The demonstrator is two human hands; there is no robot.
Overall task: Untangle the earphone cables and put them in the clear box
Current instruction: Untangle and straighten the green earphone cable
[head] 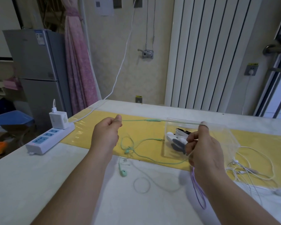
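One green cable [134, 120] between both hands [105, 135] [203, 146]

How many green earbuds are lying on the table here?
2. One green earbud lies at the yellow mat's near edge; the second green earbud lies nearer, on the white tabletop. None seems hidden.

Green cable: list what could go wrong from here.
1. The green cable is stretched taut between the left hand and right hand; pulling harder may tighten its loops on the table rather than free them.
2. The purple cable hangs from the same right hand and could tangle with it.
3. The taut span crosses the clear box and might knock it.
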